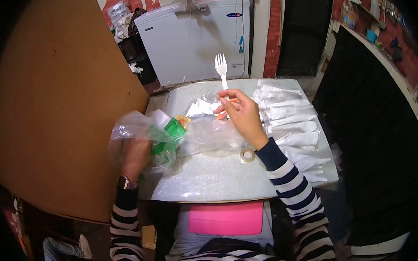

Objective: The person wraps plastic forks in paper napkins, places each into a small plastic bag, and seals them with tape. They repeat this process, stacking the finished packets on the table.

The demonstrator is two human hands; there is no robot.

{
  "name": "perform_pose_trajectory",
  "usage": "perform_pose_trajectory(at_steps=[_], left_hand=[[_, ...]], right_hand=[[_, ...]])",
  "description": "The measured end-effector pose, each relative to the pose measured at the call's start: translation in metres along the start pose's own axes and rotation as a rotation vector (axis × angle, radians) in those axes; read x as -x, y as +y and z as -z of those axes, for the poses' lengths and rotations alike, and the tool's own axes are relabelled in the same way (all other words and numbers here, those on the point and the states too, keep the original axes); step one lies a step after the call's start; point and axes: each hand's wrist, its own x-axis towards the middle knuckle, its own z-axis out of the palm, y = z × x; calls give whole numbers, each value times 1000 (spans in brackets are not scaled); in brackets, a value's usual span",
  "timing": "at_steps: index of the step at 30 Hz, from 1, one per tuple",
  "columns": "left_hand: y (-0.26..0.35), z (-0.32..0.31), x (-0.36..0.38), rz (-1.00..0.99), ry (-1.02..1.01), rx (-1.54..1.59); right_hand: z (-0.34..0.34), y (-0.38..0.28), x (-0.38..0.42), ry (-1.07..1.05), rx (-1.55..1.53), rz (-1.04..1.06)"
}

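Observation:
Between the thumb and fingers of my right hand (pixel 246 119), a white plastic fork (pixel 221 67) is held upright over the table, tines up. My left hand (pixel 137 155) reaches into a clear plastic bag (pixel 129 126) at the table's left side; its fingers are hidden by the plastic. Green packaging (pixel 174 129) shows beside that hand, in or against the bag. Below my right hand lies crumpled clear plastic (pixel 209 134). Something orange, partly covered by my right fingers, lies behind them; I cannot make out what it is.
Several white napkin-like bundles (pixel 291 127) in clear wrap line the table's right side. A tape roll (pixel 247 155) lies near my right wrist. A brown board (pixel 66 105) stands at the left, a white chest freezer (pixel 190 44) behind the table (pixel 211 182). A pink object (pixel 226 219) rests on my lap.

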Motion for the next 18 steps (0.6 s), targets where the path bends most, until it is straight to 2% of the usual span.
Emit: perform_pose_trajectory(at_steps=[3,6,12,15,18], left_hand=[[6,16,-8,58,-76,185],[15,22,-6,179,-28,85],[-5,-11,5,9,190,-125],[-7,-6,1,248,-25,53],[-23,-20,2,223,77,79]], right_hand=[[0,1,-2,-2,20,17],[-1,4,-1,11,17,55],[0,3,-2,29,37,51],[0,-2,0,17,41,8],[0,3,-1,3,57,19]])
